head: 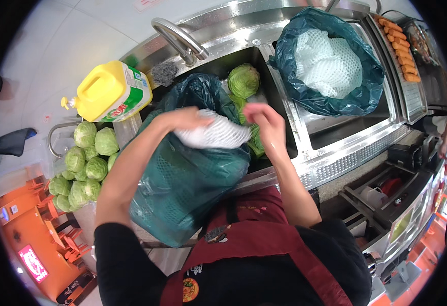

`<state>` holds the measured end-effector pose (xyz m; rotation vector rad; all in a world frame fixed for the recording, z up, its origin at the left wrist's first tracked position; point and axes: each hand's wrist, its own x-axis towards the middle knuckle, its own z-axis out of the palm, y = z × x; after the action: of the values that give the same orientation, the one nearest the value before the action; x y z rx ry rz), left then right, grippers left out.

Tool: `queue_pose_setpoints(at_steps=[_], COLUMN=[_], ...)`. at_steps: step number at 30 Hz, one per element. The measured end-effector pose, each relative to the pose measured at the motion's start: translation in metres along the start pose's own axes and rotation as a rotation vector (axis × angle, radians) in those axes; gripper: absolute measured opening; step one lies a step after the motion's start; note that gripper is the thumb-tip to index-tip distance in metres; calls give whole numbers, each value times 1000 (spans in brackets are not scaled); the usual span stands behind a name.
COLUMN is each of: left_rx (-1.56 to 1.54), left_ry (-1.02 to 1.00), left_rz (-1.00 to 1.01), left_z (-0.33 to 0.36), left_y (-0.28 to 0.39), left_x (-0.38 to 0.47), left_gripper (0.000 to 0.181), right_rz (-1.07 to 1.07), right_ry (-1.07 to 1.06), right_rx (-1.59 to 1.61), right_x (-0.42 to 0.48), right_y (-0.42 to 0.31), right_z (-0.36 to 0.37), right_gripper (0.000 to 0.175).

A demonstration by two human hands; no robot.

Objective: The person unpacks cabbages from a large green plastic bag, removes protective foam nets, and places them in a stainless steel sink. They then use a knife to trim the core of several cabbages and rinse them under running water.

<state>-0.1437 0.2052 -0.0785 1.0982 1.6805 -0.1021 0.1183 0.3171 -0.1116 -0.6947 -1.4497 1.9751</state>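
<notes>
A white foam net sleeve is in my left hand, over a large dark green plastic bag that lies across the sink's front edge. Just right of the sleeve, my right hand is raised above the sink with its fingers bent; it is slightly blurred, and whether it pinches anything is unclear. A green cabbage sits at the back of the black sink basin. Loose cabbage leaves lie below it, partly behind my right hand. Whether the sleeve has anything inside is hidden.
A second green bag filled with white foam nets stands over the right basin. Several cabbages are piled at left, beside a yellow detergent jug. A faucet arches behind the sink. A tray holds sausage-like food.
</notes>
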Motion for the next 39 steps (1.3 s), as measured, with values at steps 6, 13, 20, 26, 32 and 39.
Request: queue_pose_setpoints(at_steps=[6,13,20,26,32,39], left_rx=[369,245,-21,92,22,64], left_ry=[61,440,249,227,564,473], left_rz=[-292,177,5,-212,72,37], left_z=[46,50,29,33,27,50], left_y=[-34,15,-17,-3,40,40], left_x=[-90,-68,-23,-61,-63,49], left_gripper=[43,36,29,68,72,44], right_rz=[138,126,64,594,652,675], right_ry=[-383,-415,-838,-685,-258,339], right_rx=[-494,-830,-873,89,351,12], right_x=[83,37,52,46,43,41], right_y=[120,91,88,75,-7,43], right_z=[75,63,72,60,-14,-59], right_gripper=[27,29,23,22,15,19])
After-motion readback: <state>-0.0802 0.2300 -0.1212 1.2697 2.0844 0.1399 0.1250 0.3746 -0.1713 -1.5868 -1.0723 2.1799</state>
